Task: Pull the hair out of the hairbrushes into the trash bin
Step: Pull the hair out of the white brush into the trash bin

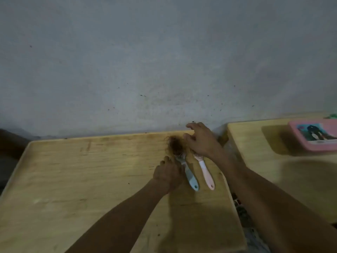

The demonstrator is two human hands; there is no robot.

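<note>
Hair [175,143] wad (brown, fuzzy) on blue hairbrush [187,170]; wooden table [91,179].

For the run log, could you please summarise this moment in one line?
left hand beside blue plastic hairbrush, hair-clogged | right hand open over pink plastic hairbrush | both on wooden table | bin unseen

Both forearms are bare from the bottom edge of the view up to the wrists, with no sleeve reaching into sight. The left hand [168,175] and the right hand [201,140] are bare too: no gloves, rings, watch or bands show, though the picture is dim and slightly blurred.
</note>
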